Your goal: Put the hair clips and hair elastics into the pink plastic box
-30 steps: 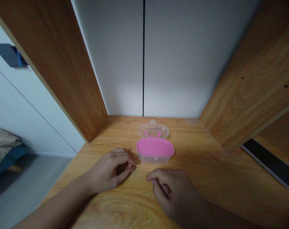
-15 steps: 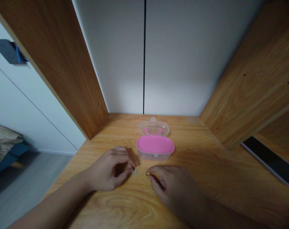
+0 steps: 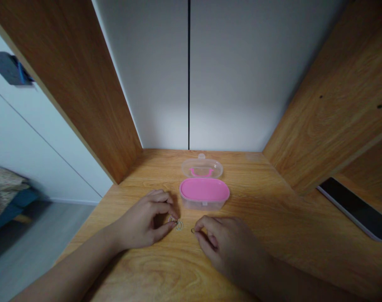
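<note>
Dark ring in pinched right hand, curved left hand at pale rings, grip unclear.

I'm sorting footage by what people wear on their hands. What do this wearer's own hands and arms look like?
Both the left hand and the right hand are bare, without gloves. No sleeve, watch or bracelet shows on either forearm, and no markings can be made out. The right forearm is in shadow, so fine detail there is unclear.
</note>
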The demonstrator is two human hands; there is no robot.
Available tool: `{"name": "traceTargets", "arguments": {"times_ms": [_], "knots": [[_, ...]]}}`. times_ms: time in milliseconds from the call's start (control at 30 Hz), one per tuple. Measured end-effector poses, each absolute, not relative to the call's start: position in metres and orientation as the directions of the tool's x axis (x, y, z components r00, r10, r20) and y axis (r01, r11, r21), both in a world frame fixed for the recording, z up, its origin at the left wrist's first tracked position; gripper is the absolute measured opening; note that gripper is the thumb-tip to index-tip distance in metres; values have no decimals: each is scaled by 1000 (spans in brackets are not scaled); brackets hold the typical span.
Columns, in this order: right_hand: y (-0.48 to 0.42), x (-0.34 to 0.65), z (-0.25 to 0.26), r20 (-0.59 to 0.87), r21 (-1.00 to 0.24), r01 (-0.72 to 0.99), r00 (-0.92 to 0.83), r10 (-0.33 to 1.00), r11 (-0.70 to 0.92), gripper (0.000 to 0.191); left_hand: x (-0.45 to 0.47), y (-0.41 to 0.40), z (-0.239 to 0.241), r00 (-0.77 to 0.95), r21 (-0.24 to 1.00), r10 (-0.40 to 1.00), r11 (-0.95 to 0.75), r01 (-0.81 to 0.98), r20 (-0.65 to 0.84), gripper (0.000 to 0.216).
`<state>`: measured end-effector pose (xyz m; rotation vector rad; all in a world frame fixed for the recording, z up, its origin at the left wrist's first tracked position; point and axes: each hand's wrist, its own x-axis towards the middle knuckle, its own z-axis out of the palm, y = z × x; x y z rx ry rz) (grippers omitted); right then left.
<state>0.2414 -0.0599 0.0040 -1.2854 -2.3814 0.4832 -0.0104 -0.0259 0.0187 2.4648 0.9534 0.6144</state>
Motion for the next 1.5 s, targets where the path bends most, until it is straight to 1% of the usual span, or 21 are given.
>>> {"name": "traceTargets", "arguments": {"times_ms": [133,300,400,500,667,833,1000,1167,1267,1367,1500], "knots": [[-60,241,3,188,-499,688,-508,840,527,12,-10,-27,18,657,551,707,-668,500,261,8],[-59,240,2,289,-496,622,-540,790,606,11,-7,-27,16,664,560,687,-687,462,296,10],[-60,239,2,324,-517,589,-537,779,621,11,-7,-27,16,660,578,679,-692,432,321,11],[-61,239,2,317,-518,597,-532,785,613,11,-6,-28,15,648,590,679,-694,412,346,16],[-61,239,2,285,-451,652,-542,791,609,12,-4,-30,13,644,593,674,-699,399,361,17],[-60,240,2,316,-462,627,-545,777,627,10,-3,-28,12,661,579,653,-719,386,370,16],[-61,239,2,313,-463,620,-555,771,634,10,-4,-26,11,656,573,639,-734,364,402,14],[-60,238,3,297,-457,629,-558,775,629,11,-5,-25,10,634,552,652,-735,394,415,11],[-60,239,4,295,-423,631,-583,757,651,14,-7,-23,11,622,542,668,-726,424,408,9],[-63,240,5,308,-391,585,-644,700,710,17,-11,-21,12,625,526,683,-714,461,379,13],[-69,241,8,301,-380,503,-727,617,777,24,-14,-19,17,600,468,714,-695,546,361,21]]}}
